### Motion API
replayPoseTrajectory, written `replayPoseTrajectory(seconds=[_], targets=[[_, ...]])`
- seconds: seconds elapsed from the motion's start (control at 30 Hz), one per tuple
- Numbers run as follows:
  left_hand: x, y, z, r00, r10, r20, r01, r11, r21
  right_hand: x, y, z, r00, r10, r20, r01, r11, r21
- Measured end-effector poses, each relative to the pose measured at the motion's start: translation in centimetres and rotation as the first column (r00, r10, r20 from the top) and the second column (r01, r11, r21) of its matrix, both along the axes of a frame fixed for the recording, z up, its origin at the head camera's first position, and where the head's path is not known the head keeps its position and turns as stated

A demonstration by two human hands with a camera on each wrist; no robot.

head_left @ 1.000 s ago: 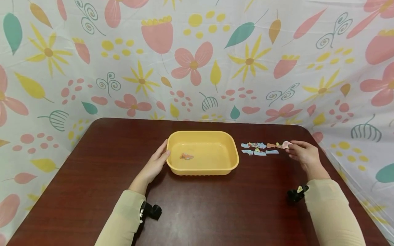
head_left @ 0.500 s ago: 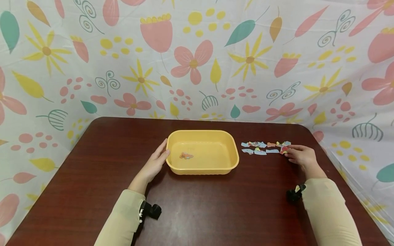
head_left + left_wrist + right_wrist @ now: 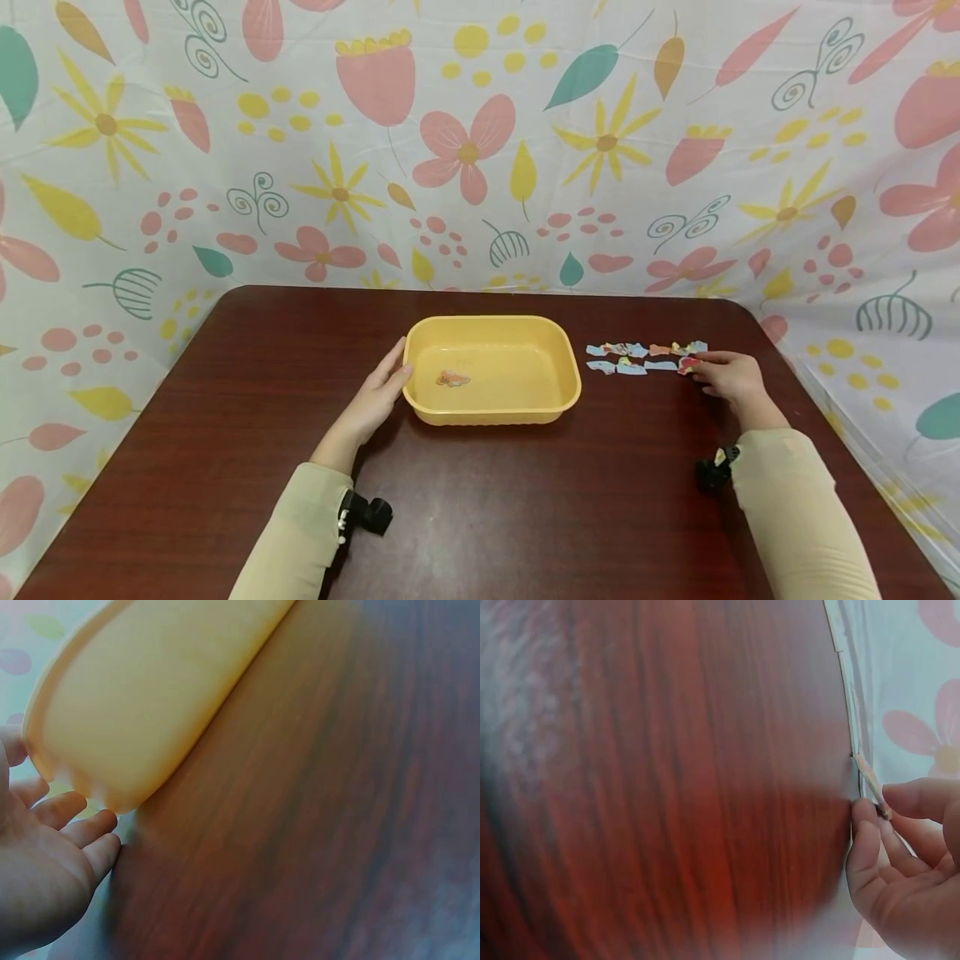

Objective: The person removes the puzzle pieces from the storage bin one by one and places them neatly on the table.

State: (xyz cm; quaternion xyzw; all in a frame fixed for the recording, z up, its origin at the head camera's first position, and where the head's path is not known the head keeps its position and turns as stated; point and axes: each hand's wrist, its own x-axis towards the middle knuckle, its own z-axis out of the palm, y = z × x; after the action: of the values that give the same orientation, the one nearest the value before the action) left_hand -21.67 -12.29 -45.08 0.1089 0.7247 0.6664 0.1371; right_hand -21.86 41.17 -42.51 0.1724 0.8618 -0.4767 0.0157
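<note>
In the head view a yellow plastic basin [image 3: 491, 417] stands at the table's middle, an orange puzzle piece [image 3: 453, 379] lying inside. My left hand [image 3: 375, 398] rests against the basin's left end, fingers fairly straight on its outer wall; the left wrist view shows the fingertips [image 3: 101, 825] at that wall. To the right lie two rows of puzzle pieces, an upper row [image 3: 636, 350] and a lower row [image 3: 632, 368]. My right hand [image 3: 731, 382] pinches a red puzzle piece [image 3: 686, 364] at the lower row's right end. In the right wrist view this puzzle piece [image 3: 870, 778] is tilted.
The brown wooden table [image 3: 510, 508] reaches back to a flower-printed cloth [image 3: 480, 167]. Black wrist cameras are strapped to the left sleeve [image 3: 300, 525] and the right sleeve [image 3: 795, 500].
My right hand has set a piece at the upper row's right end, picture side showing, then moved left and down with the red puzzle piece to the lower row. The left hand stays put.
</note>
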Motion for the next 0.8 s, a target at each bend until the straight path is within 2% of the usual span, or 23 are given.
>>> replayPoseTrajectory(seconds=[0.33,0.57,0.8], targets=[[-0.1,-0.1,0.0,1.000,0.002,-0.004,-0.003,1.000,-0.006,0.1,-0.5,0.9,1.000,0.007,0.005,-0.008,0.992,0.126],[-0.1,-0.1,0.1,1.000,-0.001,-0.005,0.001,1.000,-0.014,0.3,-0.6,1.0,0.999,0.034,0.022,-0.036,0.991,0.130],[0.0,-0.1,0.0,1.000,-0.005,-0.001,0.005,1.000,-0.017,0.5,-0.5,1.3,1.000,-0.017,-0.010,0.018,0.991,0.132]])
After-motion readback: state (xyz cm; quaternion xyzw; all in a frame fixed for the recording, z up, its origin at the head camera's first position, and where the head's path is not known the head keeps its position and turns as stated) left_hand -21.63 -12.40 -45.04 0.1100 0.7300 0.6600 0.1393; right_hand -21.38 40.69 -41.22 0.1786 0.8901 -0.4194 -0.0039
